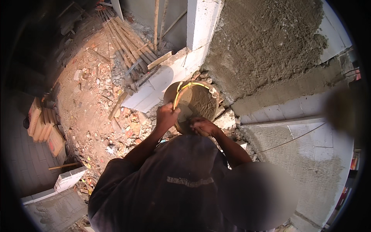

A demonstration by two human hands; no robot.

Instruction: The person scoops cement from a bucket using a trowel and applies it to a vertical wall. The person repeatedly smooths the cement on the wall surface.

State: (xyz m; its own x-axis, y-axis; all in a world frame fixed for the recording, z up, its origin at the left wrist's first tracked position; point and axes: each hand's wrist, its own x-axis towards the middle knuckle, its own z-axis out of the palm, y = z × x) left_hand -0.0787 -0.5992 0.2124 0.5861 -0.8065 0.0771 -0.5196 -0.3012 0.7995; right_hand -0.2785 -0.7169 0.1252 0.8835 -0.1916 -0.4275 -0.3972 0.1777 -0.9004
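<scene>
A round bucket [177, 91] of wet grey mortar [203, 101] stands in front of me among broken stones. Its yellow handle [178, 92] arcs up over the left side and along the far rim. My left hand [167, 116] is closed on the near-left end of this handle, beside the rim. Over the near side of the bucket, my right hand [203, 127] is closed around the grip of a trowel. The flat grey trowel blade [185, 112] lies inside the bucket against the mortar; part of the grip is hidden by my fingers.
At right rises a wall with fresh, rough mortar [266, 46]; a thin cord [290, 144] crosses its lower part. A low white block wall [154, 87] stands beyond the bucket. Rubble [127, 127] covers the ground leftward, with wooden poles [125, 42] farther off and stacked bags [46, 123] at left.
</scene>
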